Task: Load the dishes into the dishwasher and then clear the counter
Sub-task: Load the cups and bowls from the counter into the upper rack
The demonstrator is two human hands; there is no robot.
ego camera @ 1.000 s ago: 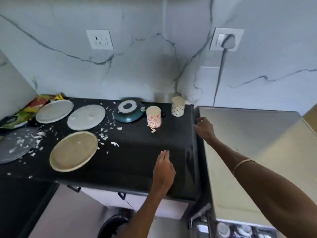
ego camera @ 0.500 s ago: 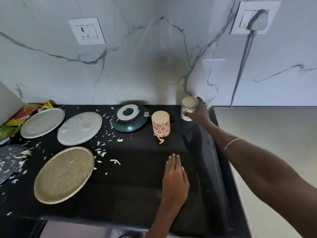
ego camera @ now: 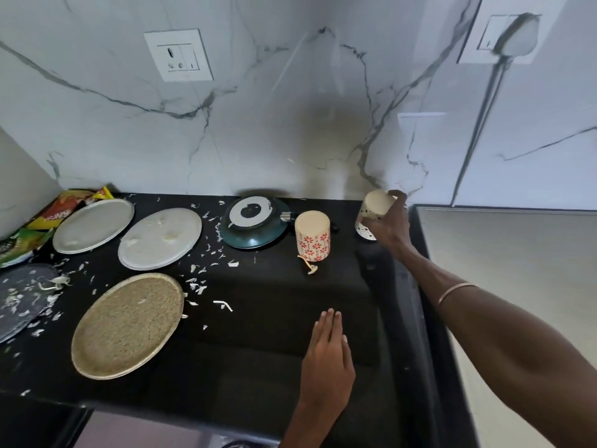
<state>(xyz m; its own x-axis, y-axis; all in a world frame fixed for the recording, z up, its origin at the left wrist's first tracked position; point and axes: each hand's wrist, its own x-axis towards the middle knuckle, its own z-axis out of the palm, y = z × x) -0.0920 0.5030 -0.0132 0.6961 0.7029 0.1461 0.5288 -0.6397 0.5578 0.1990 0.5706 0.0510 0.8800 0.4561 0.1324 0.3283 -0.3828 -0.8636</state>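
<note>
Right hand (ego camera: 389, 226) tilts the patterned cup (ego camera: 371, 215) — its print unreadable.

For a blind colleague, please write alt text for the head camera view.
The right hand grips a tilted dotted cup at the black counter's back right. The left hand lies flat beside upturned plates, a red-flowered cup and scraps.

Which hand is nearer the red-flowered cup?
Right. The right hand grips the dark-patterned cup just beside the red-flowered cup; the left hand lies flat on the counter, nearer the front edge.

Right hand (ego camera: 389, 221) around tilted cup (ego camera: 374, 206); left hand (ego camera: 328, 357) flat on counter (ego camera: 274, 318)
</note>
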